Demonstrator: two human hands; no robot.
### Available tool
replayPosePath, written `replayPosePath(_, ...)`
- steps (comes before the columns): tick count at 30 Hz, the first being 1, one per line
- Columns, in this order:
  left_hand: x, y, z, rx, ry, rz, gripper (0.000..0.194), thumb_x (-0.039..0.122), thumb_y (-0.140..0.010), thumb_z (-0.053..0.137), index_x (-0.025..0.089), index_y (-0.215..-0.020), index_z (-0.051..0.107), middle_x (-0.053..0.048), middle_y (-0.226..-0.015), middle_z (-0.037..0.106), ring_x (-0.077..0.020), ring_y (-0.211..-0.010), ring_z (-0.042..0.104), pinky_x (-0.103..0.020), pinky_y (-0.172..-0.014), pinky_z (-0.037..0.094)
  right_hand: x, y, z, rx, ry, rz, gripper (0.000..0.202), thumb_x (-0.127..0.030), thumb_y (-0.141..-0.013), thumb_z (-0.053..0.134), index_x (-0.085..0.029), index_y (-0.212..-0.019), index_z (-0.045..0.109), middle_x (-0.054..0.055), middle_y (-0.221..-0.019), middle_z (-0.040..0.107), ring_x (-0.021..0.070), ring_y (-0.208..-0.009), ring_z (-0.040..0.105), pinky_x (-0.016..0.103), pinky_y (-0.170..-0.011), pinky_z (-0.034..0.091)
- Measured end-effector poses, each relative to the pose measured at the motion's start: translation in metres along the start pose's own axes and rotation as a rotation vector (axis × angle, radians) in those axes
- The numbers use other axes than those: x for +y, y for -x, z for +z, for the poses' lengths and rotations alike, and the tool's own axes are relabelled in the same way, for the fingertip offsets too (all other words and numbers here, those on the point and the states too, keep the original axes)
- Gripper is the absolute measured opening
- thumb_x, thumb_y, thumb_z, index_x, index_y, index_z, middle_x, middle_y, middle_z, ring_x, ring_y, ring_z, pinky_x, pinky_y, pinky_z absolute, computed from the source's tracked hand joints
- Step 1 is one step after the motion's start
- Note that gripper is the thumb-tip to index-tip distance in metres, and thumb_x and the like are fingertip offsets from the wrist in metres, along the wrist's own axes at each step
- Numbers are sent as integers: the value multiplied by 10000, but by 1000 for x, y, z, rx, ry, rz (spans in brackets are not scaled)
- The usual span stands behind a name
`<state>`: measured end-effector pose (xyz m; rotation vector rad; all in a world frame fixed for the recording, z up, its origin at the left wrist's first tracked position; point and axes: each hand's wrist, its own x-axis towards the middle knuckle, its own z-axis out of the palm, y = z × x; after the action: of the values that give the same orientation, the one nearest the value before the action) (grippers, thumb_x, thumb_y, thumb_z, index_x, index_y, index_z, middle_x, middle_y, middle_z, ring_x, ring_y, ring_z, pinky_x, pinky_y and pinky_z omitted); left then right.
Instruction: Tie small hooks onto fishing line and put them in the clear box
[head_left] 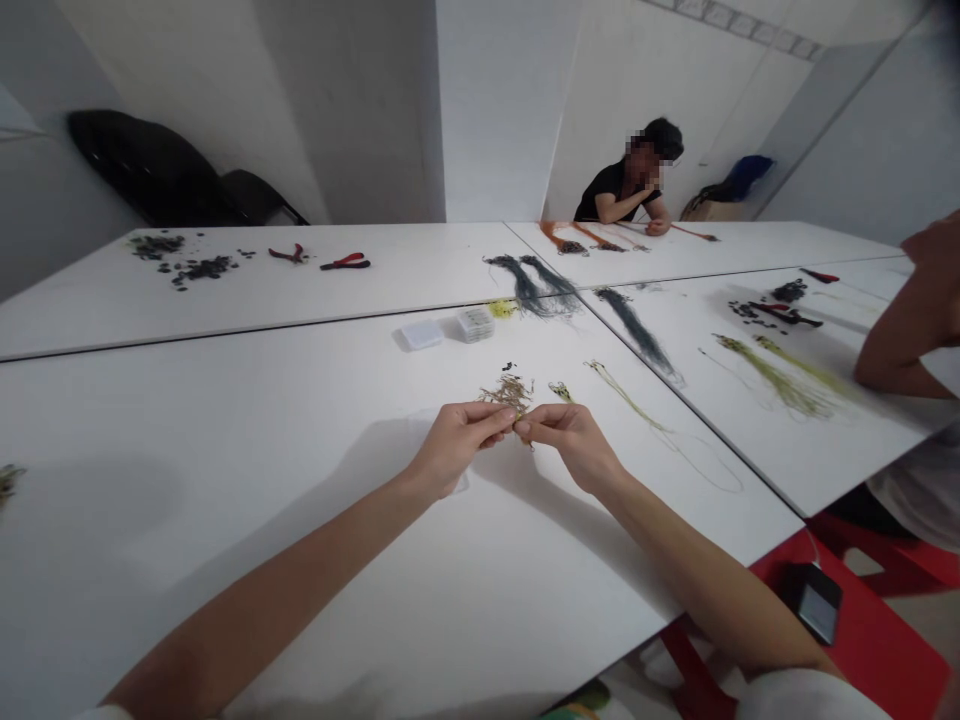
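My left hand (465, 438) and my right hand (566, 440) meet over the white table, fingertips pinched together on a small item too small to make out, with a bit of yellow-green and brown showing. Just beyond them lies a loose pile of small tan pieces (507, 390). A small dark and yellow-green bundle (560, 391) rests behind my right hand, and thin yellow-green cords (630, 400) stretch out to its right. Partly under my left hand is a clear flat case (460, 484).
Two small plastic boxes (422, 335) sit beyond the pile. Dark strand bundles (529, 282) lie farther back. Pliers (346, 262) and black pieces (206, 268) are at the far left. A person (626, 185) sits across; another's arm (911, 310) rests at right, near green cords (776, 375).
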<state>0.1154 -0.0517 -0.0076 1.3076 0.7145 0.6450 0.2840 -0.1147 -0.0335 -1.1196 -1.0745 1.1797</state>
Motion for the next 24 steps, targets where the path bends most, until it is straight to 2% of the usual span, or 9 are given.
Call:
replayPosePath(6, -15, -4, 1, 80, -50, 41, 260, 394, -792, 720, 156, -882, 771, -63, -821, 678, -155, -786, 518, -326, -788, 410, 1, 1, -1, 33, 58, -24, 156, -342, -718, 780, -192, -702, 741, 19, -676, 663, 167, -677, 557, 329, -686, 413)
replayPosePath(16, -25, -5, 0, 132, -121, 100, 246, 387, -802, 705, 161, -867, 776, -74, -848, 724, -190, -829, 579, -346, -807, 448, -3, 5, 7, 182, 412, -177, 115, -288, -758, 712, -204, -679, 715, 17, -677, 671, 191, -704, 595, 344, -724, 443)
replayPosePath(20, -18, -2, 3, 131, -17, 95, 273, 336, -811, 696, 169, -1017, 763, -83, -930, 739, -189, -843, 612, -375, -876, 453, -1, 4, 3, 254, 456, -233, 85, -239, -757, 703, -211, -677, 709, 8, -687, 670, 184, -701, 592, 337, -721, 434)
replayPosePath(24, -6, 3, 8, 54, 198, 42, 334, 278, -821, 679, 151, -1126, 727, -120, -1058, 729, -213, -945, 629, -400, -959, 426, -4, 6, 1, 369, 421, -298, 99, -232, -782, 688, -215, -685, 697, -7, -675, 633, 169, -691, 560, 328, -715, 414)
